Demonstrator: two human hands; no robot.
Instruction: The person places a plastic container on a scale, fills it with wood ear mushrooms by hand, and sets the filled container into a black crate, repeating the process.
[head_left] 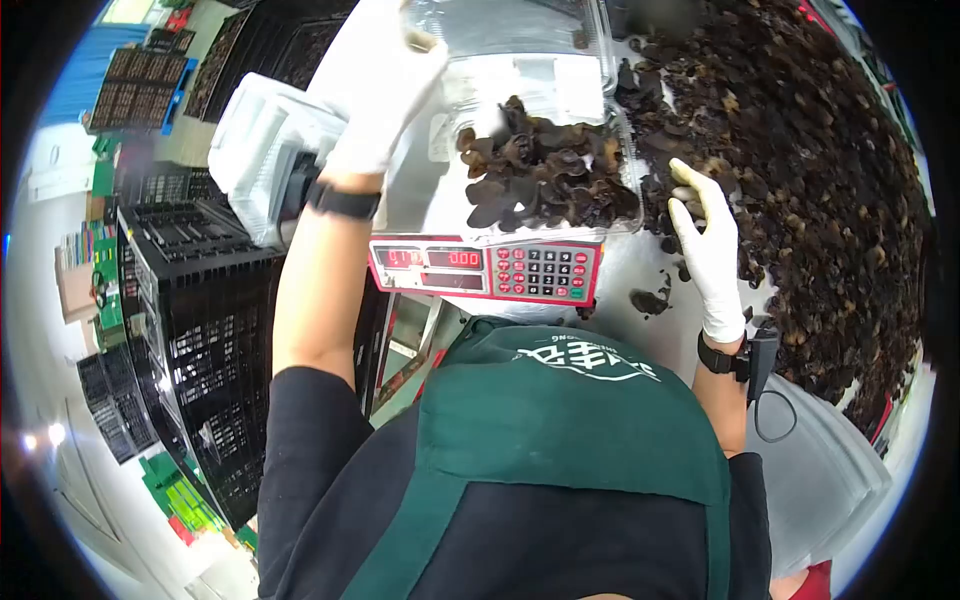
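While left fingers [395, 60] touch lid [520, 30] | fungus [545, 175] below | right fingers [700, 195] on pile [810, 150]

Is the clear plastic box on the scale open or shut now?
Open. The left hand holds the lid of the clear box raised, and the dark mushrooms inside lie uncovered.

1. One view: the camera sits on my head and faces forward and steeply down over my own chest and apron [570, 420].
2. Fisheye lens: round frame, dark corners, bent edges.
3. Close range: my left hand [385, 75] is at the top and my right hand [705, 240] right of centre, with the scale [485, 270] between and below them.
4. The mushroom pile [820, 180] fills the edge beyond my right hand; black crates [200, 300] lie far below, left of my left hand.
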